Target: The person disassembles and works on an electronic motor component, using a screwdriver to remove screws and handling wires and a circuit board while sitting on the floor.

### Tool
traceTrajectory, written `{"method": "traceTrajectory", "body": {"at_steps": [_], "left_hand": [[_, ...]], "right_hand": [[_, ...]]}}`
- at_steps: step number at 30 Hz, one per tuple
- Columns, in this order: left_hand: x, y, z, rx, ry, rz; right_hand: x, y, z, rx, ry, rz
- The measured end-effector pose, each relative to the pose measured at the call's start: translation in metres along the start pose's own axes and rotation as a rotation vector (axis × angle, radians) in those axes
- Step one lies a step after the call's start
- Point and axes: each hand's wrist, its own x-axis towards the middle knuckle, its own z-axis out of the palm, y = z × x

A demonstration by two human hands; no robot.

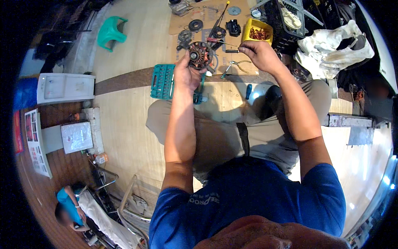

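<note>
My left hand (186, 76) is closed around a round motor part with copper-coloured windings (200, 56), held up with its wound face showing. To the right of it my right hand (259, 54) is pinched, with its fingertips at the end of a short dark stick-like piece (232, 51); its kind is too small to tell. A screwdriver with a red handle (213, 40) lies just beyond, between the two hands. Below my right hand are pliers with yellow handles (240, 63). A yellow bin of copper-coloured parts (258, 35) stands just beyond the right hand.
A cardboard sheet (248, 70) on the floor carries several dark round parts (195, 25). A green socket set case (162, 81) lies open at left, a blue screwdriver (248, 91) near my legs. White cloth (333, 50) lies right; a green stool (112, 33) stands far left. Someone sits lower left.
</note>
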Motion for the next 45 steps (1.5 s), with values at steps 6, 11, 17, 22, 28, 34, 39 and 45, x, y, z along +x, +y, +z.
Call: {"method": "traceTrajectory", "body": {"at_steps": [6,11,17,22,28,34,39,45], "left_hand": [[-0.006,0.011,-0.004,0.387,0.066,-0.013],[0.001,0.006,-0.006,0.036,0.077,0.052],[0.007,0.012,-0.024,-0.19,0.259,0.34],[0.006,0.012,-0.019,-0.027,0.385,0.458],[0.0,0.022,-0.017,0.38,0.345,0.314],[-0.004,0.03,-0.012,-0.036,0.077,0.028],[-0.012,0.034,0.008,0.454,0.259,0.125],[-0.01,0.021,0.01,0.512,0.317,0.126]], "right_hand": [[0.005,0.001,-0.006,-0.175,0.172,0.076],[0.0,0.027,0.005,-0.277,-0.099,0.183],[-0.002,0.005,-0.008,0.045,-0.517,0.065],[0.001,-0.004,-0.042,0.071,-0.451,0.102],[0.002,0.009,-0.069,0.072,0.013,0.042],[0.003,0.025,-0.058,-0.156,0.179,0.187],[0.001,0.027,-0.063,-0.13,0.238,0.189],[-0.008,0.056,-0.053,-0.59,-0.01,0.282]]}}
